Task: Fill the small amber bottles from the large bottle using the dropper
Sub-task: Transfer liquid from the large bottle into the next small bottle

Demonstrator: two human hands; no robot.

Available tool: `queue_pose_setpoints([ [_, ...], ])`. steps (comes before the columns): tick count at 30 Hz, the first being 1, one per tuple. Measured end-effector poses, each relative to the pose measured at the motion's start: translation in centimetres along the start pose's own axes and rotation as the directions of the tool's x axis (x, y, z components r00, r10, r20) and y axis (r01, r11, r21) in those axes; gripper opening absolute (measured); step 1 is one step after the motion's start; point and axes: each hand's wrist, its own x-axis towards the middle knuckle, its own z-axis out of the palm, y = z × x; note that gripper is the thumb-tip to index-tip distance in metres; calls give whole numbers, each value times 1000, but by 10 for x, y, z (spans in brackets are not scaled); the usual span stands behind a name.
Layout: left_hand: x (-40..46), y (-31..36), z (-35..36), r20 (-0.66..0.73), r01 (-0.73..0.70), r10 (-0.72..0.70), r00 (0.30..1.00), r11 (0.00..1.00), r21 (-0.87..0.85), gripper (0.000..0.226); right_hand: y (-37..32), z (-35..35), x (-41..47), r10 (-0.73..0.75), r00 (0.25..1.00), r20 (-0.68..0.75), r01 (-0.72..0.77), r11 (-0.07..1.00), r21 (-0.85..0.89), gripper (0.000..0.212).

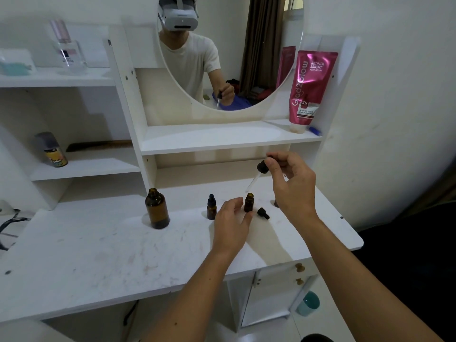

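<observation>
The large amber bottle [157,210] stands uncapped on the white tabletop [98,248], left of centre. A small amber bottle with a black dropper cap [211,207] stands to its right. Beside that is an uncapped small amber bottle [249,203], and my left hand [232,218] holds it at the base between thumb and fingers. My right hand [291,178] pinches the black bulb of the dropper [257,175], whose glass tip hangs tilted just above that open bottle's mouth. A loose black cap [263,213] lies right of the bottle. Another small bottle [276,204] is mostly hidden behind my right wrist.
A round mirror [229,53] and a shelf [222,137] rise behind the work area. A pink tube [309,87] leans at the shelf's right end. Side shelves on the left carry a spray can [51,150] and a clear bottle [69,50]. The table's right edge is near my right forearm.
</observation>
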Motion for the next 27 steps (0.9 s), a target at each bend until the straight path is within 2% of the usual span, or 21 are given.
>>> queue_pose_setpoints([
  [8, -41, -15, -69, 72, 50, -41, 997, 991, -120, 42, -23, 23, -15, -5, 1000, 22, 3, 996, 92, 13],
  [18, -54, -45, -170, -150, 128, -145, 978, 985, -116, 45, -56, 85, -32, -24, 992, 124, -1, 981, 194, 15],
  [23, -52, -48, -191, -281, 127, -161, 946, 982, -136, 54, -77, 117, -31, -31, 984, 176, -15, 967, 255, 16],
  [27, -41, -47, -192, -296, 153, -176, 939, 983, -97, 64, -85, 139, -28, -35, 980, 194, -21, 959, 282, 16],
])
